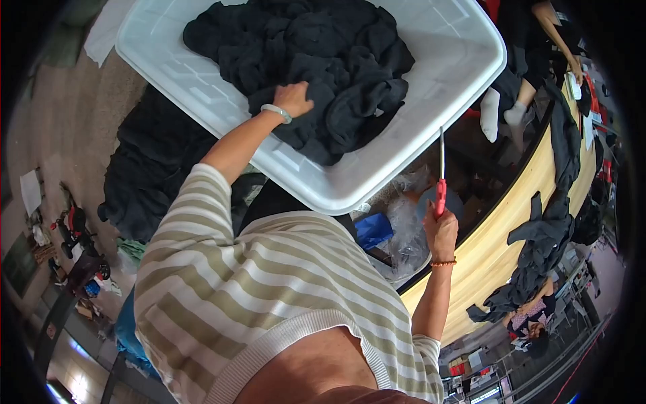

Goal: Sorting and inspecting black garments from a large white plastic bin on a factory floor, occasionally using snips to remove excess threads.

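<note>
A large white plastic bin [444, 81] in front of me holds a heap of black cloth pieces [316, 40]. My left hand [294, 101], with a pale bangle at the wrist, reaches over the bin's near left rim. Its fingers are curled into the black cloth; their tips are partly hidden. My right hand [441, 237], with a beaded bracelet, is closed round the red handle of a tool [441, 192]. The tool's long thin metal shaft points away from me, its tip by the bin's right rim. Whether it is scissors or a screwdriver is unclear.
More black cloth [151, 168] lies left of the bin. Clear plastic [410, 232] and a blue piece [373, 230] sit below its near corner. At right, a long wooden table [464, 289] carries black garments [538, 249]. Other people [535, 316] are beyond it.
</note>
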Demonstrator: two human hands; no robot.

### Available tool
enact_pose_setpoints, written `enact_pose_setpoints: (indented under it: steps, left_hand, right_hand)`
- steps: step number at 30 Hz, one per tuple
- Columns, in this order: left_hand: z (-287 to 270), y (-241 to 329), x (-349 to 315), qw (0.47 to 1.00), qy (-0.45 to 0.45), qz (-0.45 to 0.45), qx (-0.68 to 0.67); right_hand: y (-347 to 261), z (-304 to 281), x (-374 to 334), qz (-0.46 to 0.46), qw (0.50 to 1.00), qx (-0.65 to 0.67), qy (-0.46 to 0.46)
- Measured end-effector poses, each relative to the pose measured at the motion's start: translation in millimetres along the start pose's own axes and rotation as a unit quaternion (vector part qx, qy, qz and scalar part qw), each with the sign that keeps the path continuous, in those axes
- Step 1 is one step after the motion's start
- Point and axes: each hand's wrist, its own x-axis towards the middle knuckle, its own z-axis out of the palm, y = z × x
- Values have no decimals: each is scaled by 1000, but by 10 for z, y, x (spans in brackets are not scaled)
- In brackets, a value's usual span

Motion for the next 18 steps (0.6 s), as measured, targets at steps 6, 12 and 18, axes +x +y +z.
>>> enact_pose_setpoints:
  steps: [6,12,18]
  left_hand:
    - [-1002,843,-1255,796,-334,308,-400]
    - [-954,1006,-1506,772,-277,380,-428]
    - [-945,925,-1671,750,-240,451,-421]
  right_hand:
    - [-1148,141,-27,-27,952,279,-126]
    - [-1832,440,182,-61,895,280,-341]
    - [-1908,478,-44,-27,811,416,-411]
